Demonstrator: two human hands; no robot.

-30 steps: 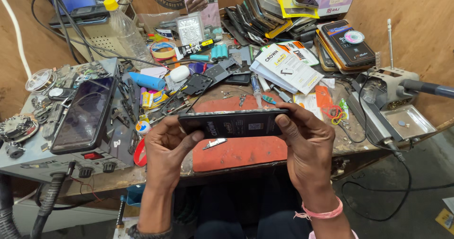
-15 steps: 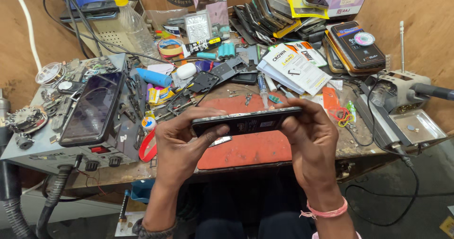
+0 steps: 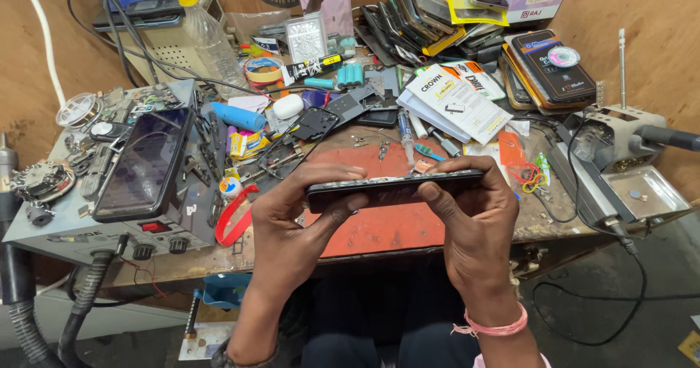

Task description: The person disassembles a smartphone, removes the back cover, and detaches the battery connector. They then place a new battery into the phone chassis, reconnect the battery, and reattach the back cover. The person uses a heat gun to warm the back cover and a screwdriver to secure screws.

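Black phone [image 3: 394, 188] held edge-on at centre frame, above the red mat [image 3: 379, 226] on the worktop [image 3: 182, 262]. Left hand [image 3: 302, 218] curled around the phone's left end, thumb pressing on the near edge, fingers wrapped over the top. Right hand [image 3: 474, 215] closed the same way on the right end; pink thread band [image 3: 496, 326] at that wrist. Phone appears to be in one piece, no visible gap along the near edge, though the far side is hidden. Judgement: handling or checking stage; nothing detached from the phone yet. Second phone [image 3: 142, 162] lies face up on the grey power unit [image 3: 87, 222], left of frame. Small screws and a loose black frame [image 3: 313, 124] lie just above the mat, untouched.
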